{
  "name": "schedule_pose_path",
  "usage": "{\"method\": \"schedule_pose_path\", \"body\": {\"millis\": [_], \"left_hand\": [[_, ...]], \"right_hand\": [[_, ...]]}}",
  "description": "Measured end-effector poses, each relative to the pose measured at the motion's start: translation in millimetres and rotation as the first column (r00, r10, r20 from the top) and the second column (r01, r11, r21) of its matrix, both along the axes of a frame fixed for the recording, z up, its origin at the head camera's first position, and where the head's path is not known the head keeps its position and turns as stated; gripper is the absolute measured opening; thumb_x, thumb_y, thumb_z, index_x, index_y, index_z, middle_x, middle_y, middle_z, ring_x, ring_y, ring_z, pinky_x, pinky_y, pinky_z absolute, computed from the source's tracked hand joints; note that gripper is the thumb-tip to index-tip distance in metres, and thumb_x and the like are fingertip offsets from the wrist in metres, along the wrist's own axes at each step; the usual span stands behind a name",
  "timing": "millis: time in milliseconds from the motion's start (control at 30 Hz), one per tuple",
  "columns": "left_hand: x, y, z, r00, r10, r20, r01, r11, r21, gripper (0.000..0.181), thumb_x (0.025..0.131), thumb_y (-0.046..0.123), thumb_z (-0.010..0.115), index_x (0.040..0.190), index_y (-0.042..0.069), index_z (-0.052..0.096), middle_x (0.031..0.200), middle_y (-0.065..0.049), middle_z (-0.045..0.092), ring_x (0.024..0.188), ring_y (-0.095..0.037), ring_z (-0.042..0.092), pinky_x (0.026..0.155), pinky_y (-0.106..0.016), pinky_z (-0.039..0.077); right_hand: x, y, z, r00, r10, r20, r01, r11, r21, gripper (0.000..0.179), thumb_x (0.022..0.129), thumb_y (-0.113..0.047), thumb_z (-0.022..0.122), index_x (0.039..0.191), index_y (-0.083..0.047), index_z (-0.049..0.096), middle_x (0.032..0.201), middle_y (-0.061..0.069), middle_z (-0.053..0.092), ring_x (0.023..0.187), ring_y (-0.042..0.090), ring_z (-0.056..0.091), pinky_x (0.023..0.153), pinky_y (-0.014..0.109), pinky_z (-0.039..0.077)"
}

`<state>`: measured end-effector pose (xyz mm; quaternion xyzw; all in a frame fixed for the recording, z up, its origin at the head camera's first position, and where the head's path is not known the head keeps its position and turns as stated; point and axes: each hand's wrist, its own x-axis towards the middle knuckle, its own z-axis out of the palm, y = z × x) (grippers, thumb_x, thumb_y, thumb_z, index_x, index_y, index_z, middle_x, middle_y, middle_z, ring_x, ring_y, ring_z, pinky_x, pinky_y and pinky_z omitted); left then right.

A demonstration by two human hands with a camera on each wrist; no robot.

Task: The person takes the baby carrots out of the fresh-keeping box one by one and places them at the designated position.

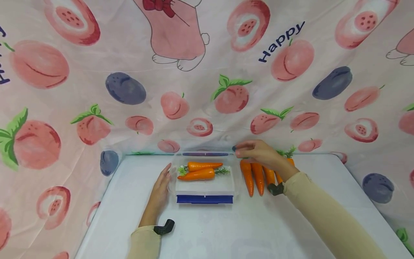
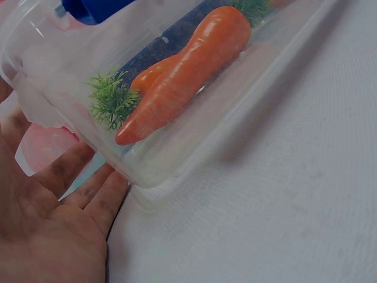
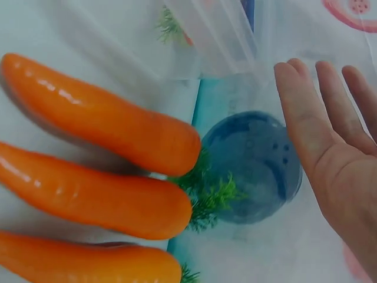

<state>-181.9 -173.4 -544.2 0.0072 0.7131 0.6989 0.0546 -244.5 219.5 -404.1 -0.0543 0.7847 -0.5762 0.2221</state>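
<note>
A clear plastic box [image 1: 174,186] with blue latches [image 1: 205,199] stands on the table. Inside it lie two orange carrots with green tops, the rear one [image 1: 207,166] and the front one [image 1: 198,175]. My left hand [image 1: 160,190] is at the box's left side; in the left wrist view its straight fingertips reach the lower corner of the wall. My right hand [image 1: 258,154] is raised beside the box's rear right corner, and the right wrist view shows its fingers extended with nothing held. Several more carrots [image 3: 106,121] lie in a row below and beside it.
A white table [image 1: 207,230] carries everything. Behind it and at the sides hangs a pink cloth [image 1: 194,82] printed with peaches and dark blue fruit. Green tops [image 1: 289,151] of the loose carrots point toward the cloth at the table's back edge.
</note>
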Motion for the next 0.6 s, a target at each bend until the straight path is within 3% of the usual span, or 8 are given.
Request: {"method": "schedule_pose_path", "body": {"millis": [200, 333, 600], "left_hand": [[0.1, -0.3, -1.5, 1.0, 0.003, 0.005, -0.003, 1.0, -0.013, 0.046, 0.111, 0.038, 0.038, 0.157, 0.039, 0.036, 0.168, -0.003, 0.028, 0.157, -0.029, 0.023, 0.127, -0.056, 0.019], [-0.1, -0.3, -0.8, 1.0, 0.004, -0.008, -0.004, 1.0, -0.031, 0.047, 0.111, 0.04, 0.039, 0.158, 0.037, 0.036, 0.168, -0.005, 0.028, 0.156, -0.031, 0.023, 0.127, -0.057, 0.018], [-0.8, -0.9, -1.5, 1.0, 0.0, -0.016, 0.0, 1.0, -0.03, 0.049, 0.11, 0.043, 0.04, 0.158, 0.036, 0.035, 0.169, -0.005, 0.028, 0.157, -0.031, 0.023, 0.127, -0.057, 0.018]], "right_hand": [[-5.1, -15.2, 2.5, 0.999, 0.045, 0.006, -0.046, 0.998, 0.043, 0.05, 0.093, -0.027, 0.077, 0.136, -0.008, 0.062, 0.14, 0.019, 0.061, 0.125, 0.032, 0.062, 0.108, 0.051, 0.05], [-8.5, -26.7, 6.5, 0.997, 0.072, 0.004, -0.072, 0.992, 0.099, 0.054, 0.088, -0.035, 0.081, 0.133, -0.011, 0.064, 0.131, 0.01, 0.067, 0.12, 0.026, 0.065, 0.107, 0.051, 0.051], [-15.0, -52.4, 14.3, 0.986, 0.169, -0.008, -0.166, 0.975, 0.147, 0.055, 0.087, -0.035, 0.082, 0.132, -0.009, 0.065, 0.128, 0.007, 0.069, 0.121, 0.028, 0.065, 0.105, 0.048, 0.054]]}}
